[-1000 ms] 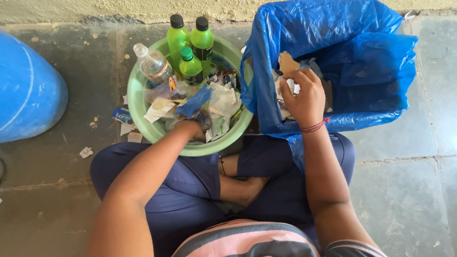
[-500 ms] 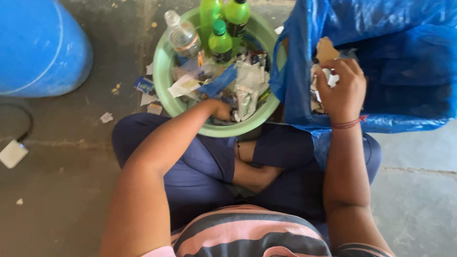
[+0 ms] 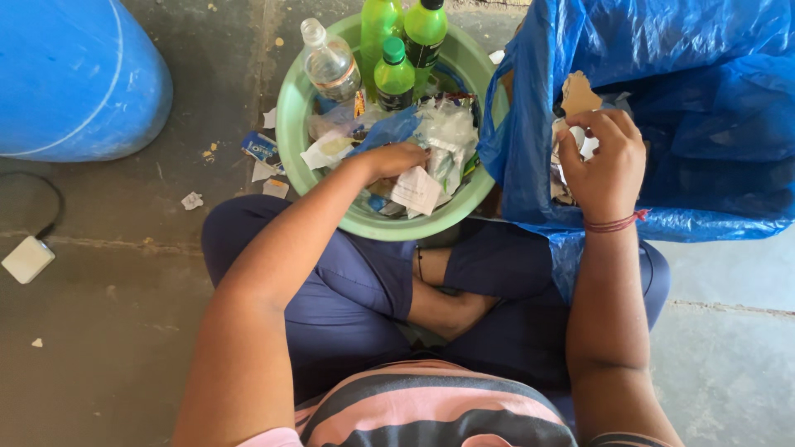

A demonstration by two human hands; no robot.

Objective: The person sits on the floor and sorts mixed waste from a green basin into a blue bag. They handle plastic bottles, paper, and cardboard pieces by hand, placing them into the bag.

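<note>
Left hand (image 3: 396, 159) pinching a white paper scrap (image 3: 416, 190) over the green tub (image 3: 291, 108) of litter, right hand (image 3: 604, 161) gripping crumpled paper (image 3: 584, 145) inside the blue plastic bag (image 3: 662, 50) at right

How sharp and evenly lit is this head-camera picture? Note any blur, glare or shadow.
Head view: soft, even daylight; green tub, bottles and both hands sharp; mild sheen on the blue bag; bag interior shadowed; shirt at the bottom edge slightly soft; blue drum cropped at the frame edge.

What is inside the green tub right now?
The green tub holds three green bottles, a clear bottle and paper scraps; its bottom is covered.
</note>
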